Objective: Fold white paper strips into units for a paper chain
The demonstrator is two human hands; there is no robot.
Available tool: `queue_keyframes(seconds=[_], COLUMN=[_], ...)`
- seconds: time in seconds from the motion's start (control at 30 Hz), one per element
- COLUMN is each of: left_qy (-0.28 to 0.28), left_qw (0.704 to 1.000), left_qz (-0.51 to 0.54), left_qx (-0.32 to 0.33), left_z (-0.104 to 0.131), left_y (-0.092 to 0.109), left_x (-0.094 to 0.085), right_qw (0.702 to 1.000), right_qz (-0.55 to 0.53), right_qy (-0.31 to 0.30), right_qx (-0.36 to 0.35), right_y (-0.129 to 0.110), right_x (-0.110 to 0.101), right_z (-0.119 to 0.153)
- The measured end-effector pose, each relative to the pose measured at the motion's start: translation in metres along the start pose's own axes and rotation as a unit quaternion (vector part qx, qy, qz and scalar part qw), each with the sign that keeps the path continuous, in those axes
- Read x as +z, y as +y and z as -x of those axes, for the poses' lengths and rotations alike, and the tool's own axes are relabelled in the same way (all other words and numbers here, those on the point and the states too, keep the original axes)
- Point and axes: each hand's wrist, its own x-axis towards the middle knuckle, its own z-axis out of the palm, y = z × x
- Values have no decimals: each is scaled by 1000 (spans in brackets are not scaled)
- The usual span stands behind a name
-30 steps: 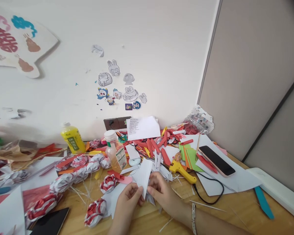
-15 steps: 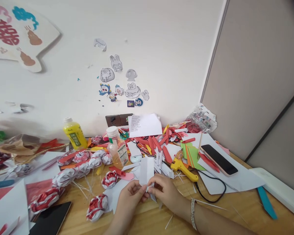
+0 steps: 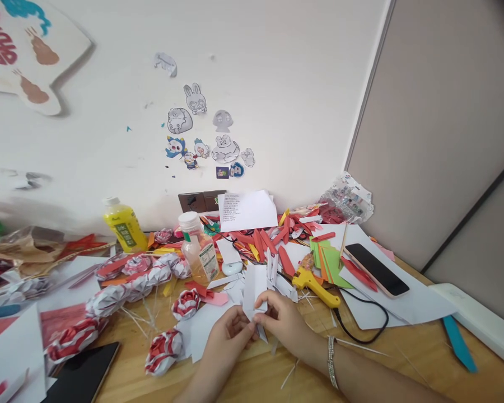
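A creased strip of white paper stands up between my hands near the front middle of the table. My left hand pinches its lower part, thumb on the near side and the other fingers curled behind. From the right, my right hand grips the same paper with thumb and index finger; a bracelet circles that wrist. Below the fingers a folded, pointed end of the paper sticks out. Left of my hands lie two red-and-white paper roses, one nearer me than the other.
A yellow glue gun with a black cable lies right of my hands, before a phone on white sheets. Behind are red paper scraps, a clear jar and a yellow bottle. More paper roses lie left.
My right thumb and index finger have shifted up along the paper, which now shows more of its folded side. The camera view has turned slightly to the right.
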Motion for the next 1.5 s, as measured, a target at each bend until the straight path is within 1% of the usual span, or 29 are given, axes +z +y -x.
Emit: queue_keyframes(seconds=[0.17, 0.37, 0.57, 0.87, 1.03, 1.33, 1.5], left_qy=[8, 22, 37, 49, 56, 33, 36], left_qw=[1000, 1000, 999, 999, 998, 999, 999], left_qz=[-11, -10, -4, -9, -30, -38, -35], left_qx=[-5, -12, -16, -17, -13, 16, 2], left_z=[0, -1, 1, 0, 2, 2, 3], left_y=[-3, 0, 5, 2, 3, -1, 3], left_x=[1, -1, 1, 2, 5, 5, 6], right_qw=[1000, 999, 999, 999, 999, 999, 999], right_qz=[-11, -10, 23, 25, 26, 31, 26], right_qy=[-9, -11, -7, -12, -9, -6, -7], right_qx=[11, -31, -32, -15, -17, -15, -20], right_y=[2, -1, 2, 2, 3, -1, -4], right_x=[1, -1, 1, 2, 3, 3, 2], right_z=[1, 2, 2, 2, 2, 2, 2])
